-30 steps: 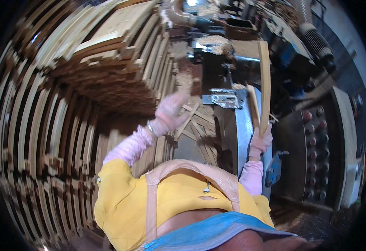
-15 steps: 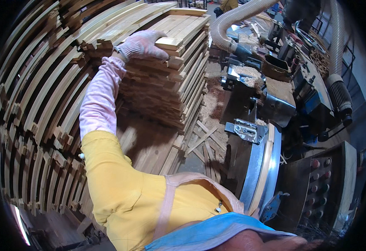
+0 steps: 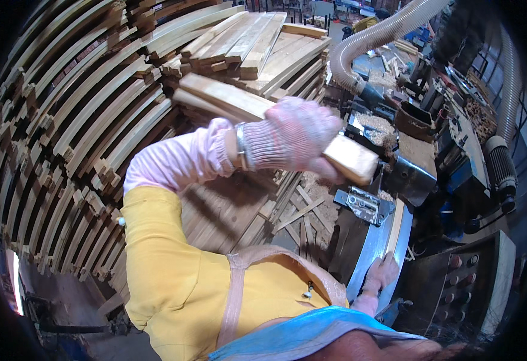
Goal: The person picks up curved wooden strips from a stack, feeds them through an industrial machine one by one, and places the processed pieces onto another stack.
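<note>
My left hand, in a pale pink knit glove, is closed around a wooden board. The board slants across the view in mid-air, in front of the timber stack. Along its lower side at the far left runs a second wooden edge; blur hides whether that is a separate piece. On the right, a narrow wooden strip lies along the curved-looking metal bed of a woodworking machine. My right hand rests at the strip's near end, fingers stretched forward along it.
Stacked boards rise ahead; racks of curved timber fill the left. A metal guide block sits beside the bed, with a sawdust-covered machine beyond. A button panel stands right. Offcuts litter the floor; a ribbed hose hangs above.
My left hand has come off the stack toward the right, now carrying a board. My right hand has come into view on the bed, and the strip's near end has moved forward.
</note>
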The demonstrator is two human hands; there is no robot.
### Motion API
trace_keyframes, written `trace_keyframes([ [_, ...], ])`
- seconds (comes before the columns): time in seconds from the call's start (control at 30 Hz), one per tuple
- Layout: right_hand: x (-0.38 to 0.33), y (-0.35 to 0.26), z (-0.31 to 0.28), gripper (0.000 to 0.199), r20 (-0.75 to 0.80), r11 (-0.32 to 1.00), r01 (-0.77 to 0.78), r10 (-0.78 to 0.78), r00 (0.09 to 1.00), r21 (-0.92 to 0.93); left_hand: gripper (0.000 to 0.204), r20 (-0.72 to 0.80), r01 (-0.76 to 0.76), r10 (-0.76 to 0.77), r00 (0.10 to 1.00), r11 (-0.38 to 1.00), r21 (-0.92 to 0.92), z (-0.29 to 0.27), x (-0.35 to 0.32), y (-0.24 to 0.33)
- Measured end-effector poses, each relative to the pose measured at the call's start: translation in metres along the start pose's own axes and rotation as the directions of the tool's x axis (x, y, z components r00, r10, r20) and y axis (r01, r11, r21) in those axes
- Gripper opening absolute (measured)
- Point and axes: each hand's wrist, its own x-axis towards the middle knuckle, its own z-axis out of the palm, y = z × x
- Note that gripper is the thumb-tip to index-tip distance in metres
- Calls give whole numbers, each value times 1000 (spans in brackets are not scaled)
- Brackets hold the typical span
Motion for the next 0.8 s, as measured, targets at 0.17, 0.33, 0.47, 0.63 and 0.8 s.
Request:
trace_keyframes([
  [0.17,71,-2,42,46,104,979,-68,48,993,193,49,147,256,-211,966,752,-607,-15,69,24],
  [0.33,23,-142,-56,83,120,231,-19,-430,895,973,29,-193,-138,-358,914,173,-975,60,118,15],
  [0.47,-42,-134,-56,95,13,726,179,-251,968,664,36,-101,-262,-315,944,-525,-810,145,162,41],
  [0.63,-121,-65,-73,85,194,807,-211,121,973,552,48,303,154,-55,951,-768,-622,190,164,146],
  [0.8,-277,2,-93,78,158,890,-369,337,928,270,57,433,449,151,889,-473,-758,240,141,193],
])
